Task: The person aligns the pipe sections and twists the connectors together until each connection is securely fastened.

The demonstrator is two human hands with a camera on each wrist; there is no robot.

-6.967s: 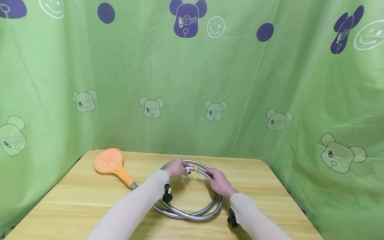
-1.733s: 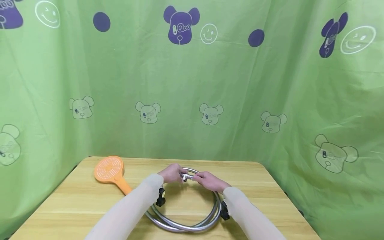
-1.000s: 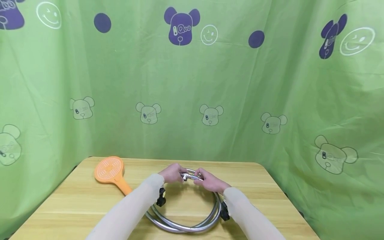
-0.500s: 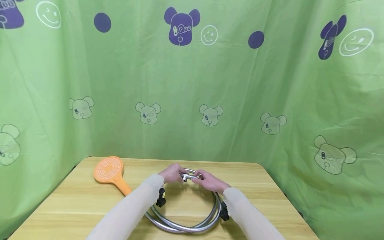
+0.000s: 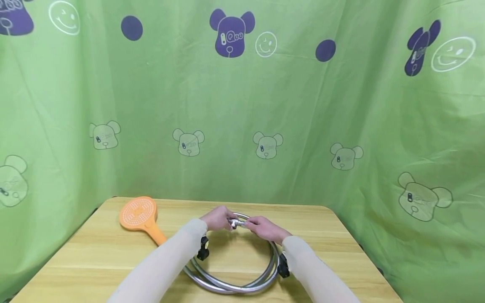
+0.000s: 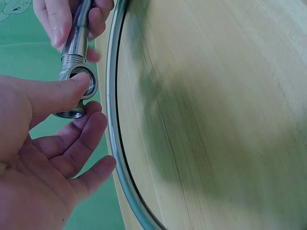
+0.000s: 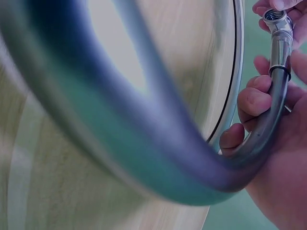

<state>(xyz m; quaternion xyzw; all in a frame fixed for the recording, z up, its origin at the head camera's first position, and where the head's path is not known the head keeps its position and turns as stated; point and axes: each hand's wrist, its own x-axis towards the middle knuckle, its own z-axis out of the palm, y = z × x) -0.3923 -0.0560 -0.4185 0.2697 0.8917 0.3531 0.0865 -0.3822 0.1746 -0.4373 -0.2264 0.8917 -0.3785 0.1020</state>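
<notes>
My left hand [image 5: 218, 218] pinches a small chrome branched fitting [image 7: 286, 24] with threaded openings; in the left wrist view the thumb lies across one opening. Beside it, my right hand [image 5: 268, 229] has its fingers curled round the end of a metal shower hose [image 7: 274, 98]. The hose's chrome end nut [image 7: 280, 50] sits on the fitting's threaded stub, in line with it, and a few threads [image 6: 73, 59] show between them. Both are held above the table. The rest of the hose lies coiled below the hands.
An orange shower head [image 5: 138, 213] lies face up at the table's back left, its handle running toward the hose behind the left sleeve. The wooden table [image 5: 322, 252] has green patterned curtain [image 5: 227, 176] behind it and along both sides.
Seven seconds ago the hose end was apart from the fitting; now they are joined. The right hand's fingers have shifted repeatedly around the nut, while the left hand stays on the fitting.
</notes>
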